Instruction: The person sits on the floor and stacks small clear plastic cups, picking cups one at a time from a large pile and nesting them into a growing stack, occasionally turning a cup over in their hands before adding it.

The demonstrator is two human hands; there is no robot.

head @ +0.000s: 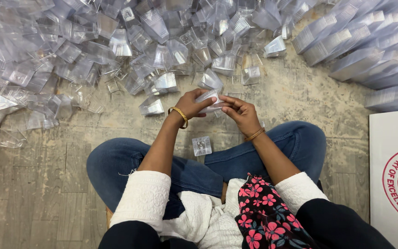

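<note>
My left hand and my right hand meet in front of me over the floor, both pinching one small clear plastic box piece between their fingertips. Each wrist wears a thin gold bangle. A small square clear box rests on my crossed legs in blue jeans, just below the hands. Beyond the hands lies a large heap of clear plastic box pieces spread across the floor.
Neat stacks of flat clear plastic pieces lie at the upper right. A white carton with a red round stamp stands at the right edge. The floor is worn grey tile. A flowered cloth lies in my lap.
</note>
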